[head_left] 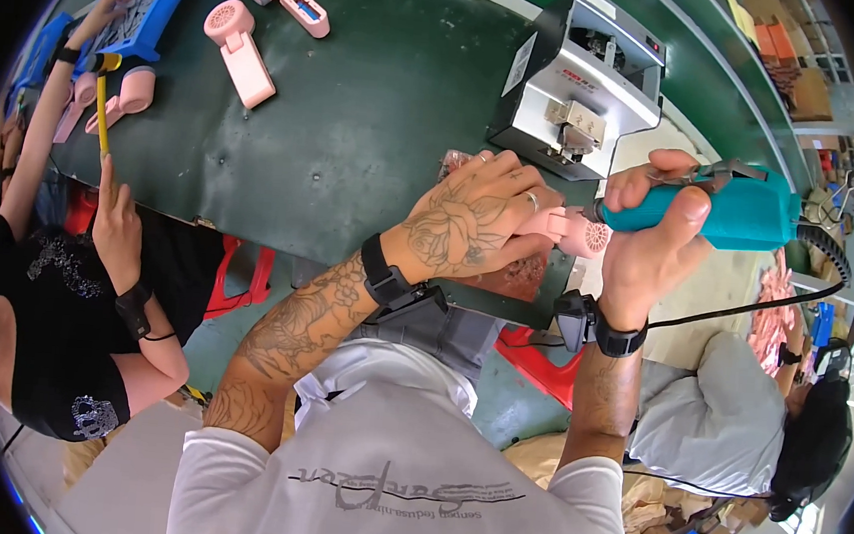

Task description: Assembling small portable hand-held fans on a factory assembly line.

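My left hand (476,216) is closed around a small pink handheld fan (582,236), pressing it down near the table's front edge. The fan's round grille end sticks out to the right of my fingers; its handle is mostly hidden under them. A teal electric screwdriver (742,210) lies sideways in my right hand (649,249), fingers and thumb wrapped round its body. Its tip points left, close to the fan's head; whether it touches cannot be made out. Beneath the fan is a reddish pad (511,277). Just beyond my hands stands a silver-and-black screw feeder machine (581,88).
Two pink fans (247,67) lie at the back of the green table (361,81). At left, a co-worker holds a yellow hammer (103,121) near more pink fans (136,91) and a blue tray (172,6). A black cable (765,302) trails from the screwdriver. Another person sits at right.
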`<state>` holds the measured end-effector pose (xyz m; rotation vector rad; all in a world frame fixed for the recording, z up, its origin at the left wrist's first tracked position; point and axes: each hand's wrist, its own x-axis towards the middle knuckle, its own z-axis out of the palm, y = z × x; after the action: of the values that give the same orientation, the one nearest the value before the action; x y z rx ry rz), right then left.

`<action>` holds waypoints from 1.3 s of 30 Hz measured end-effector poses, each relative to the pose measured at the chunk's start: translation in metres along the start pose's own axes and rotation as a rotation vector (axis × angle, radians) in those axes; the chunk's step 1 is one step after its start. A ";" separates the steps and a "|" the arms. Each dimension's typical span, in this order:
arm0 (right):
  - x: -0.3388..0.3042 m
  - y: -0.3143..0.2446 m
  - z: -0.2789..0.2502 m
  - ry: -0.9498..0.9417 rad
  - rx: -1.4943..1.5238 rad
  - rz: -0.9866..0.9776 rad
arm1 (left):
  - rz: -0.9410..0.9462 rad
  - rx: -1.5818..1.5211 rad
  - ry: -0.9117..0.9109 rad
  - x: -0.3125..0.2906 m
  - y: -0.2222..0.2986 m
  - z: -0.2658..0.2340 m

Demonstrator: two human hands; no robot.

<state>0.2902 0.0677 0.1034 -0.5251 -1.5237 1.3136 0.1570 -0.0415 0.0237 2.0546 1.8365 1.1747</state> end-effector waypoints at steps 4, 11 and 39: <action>-0.001 0.005 -0.001 -0.014 -0.021 0.036 | -0.033 -0.029 -0.080 -0.001 -0.001 -0.002; -0.006 0.012 0.002 -0.007 -0.058 0.084 | -0.053 -0.041 -0.106 -0.002 0.000 -0.001; 0.032 0.012 0.025 0.017 -0.077 -0.022 | 0.021 0.044 0.006 -0.004 0.001 0.000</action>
<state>0.2523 0.0866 0.1084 -0.5654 -1.5665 1.2352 0.1580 -0.0449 0.0226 2.1010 1.8649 1.1562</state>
